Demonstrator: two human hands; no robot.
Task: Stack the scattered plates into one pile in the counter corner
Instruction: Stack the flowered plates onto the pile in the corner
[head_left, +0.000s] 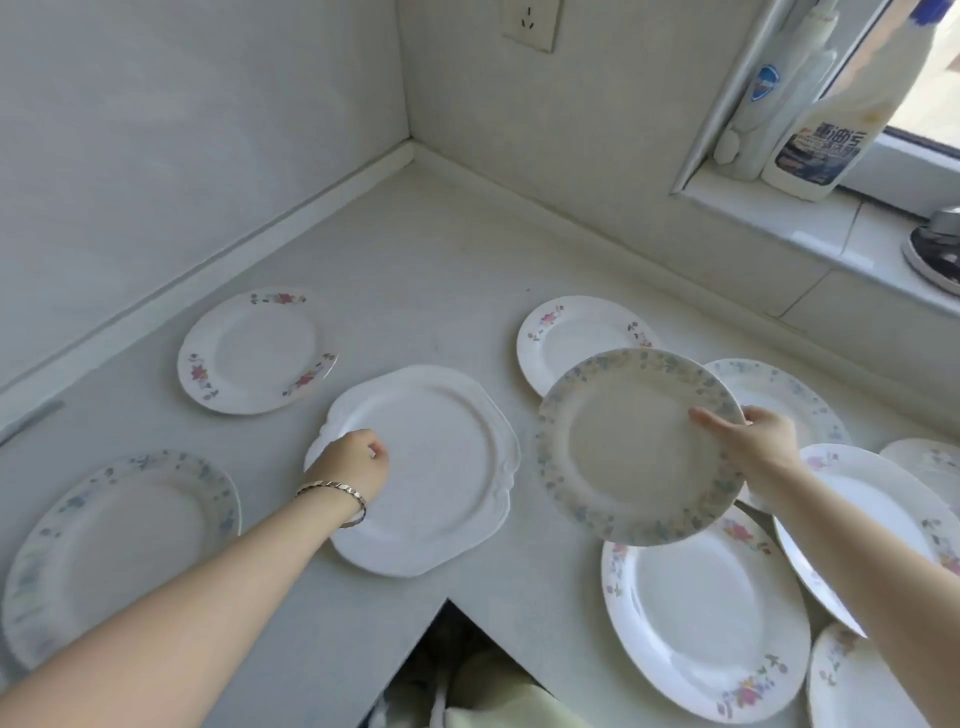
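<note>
So right hand (756, 441) pinches the blue-rimmed plate (641, 447) aloft, probably to stack it. Left hand (358, 457), fingers curled, rests on the scalloped white plate (431, 467) near the counter's (415, 249) front edge, gripping nothing.

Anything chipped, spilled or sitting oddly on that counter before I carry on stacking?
No spill or chip that I can make out. The odd part is the right side: the pink-flowered plates overlap and lean on one another instead of lying flat. The right hand holds a blue-rimmed plate tilted above them.
</note>
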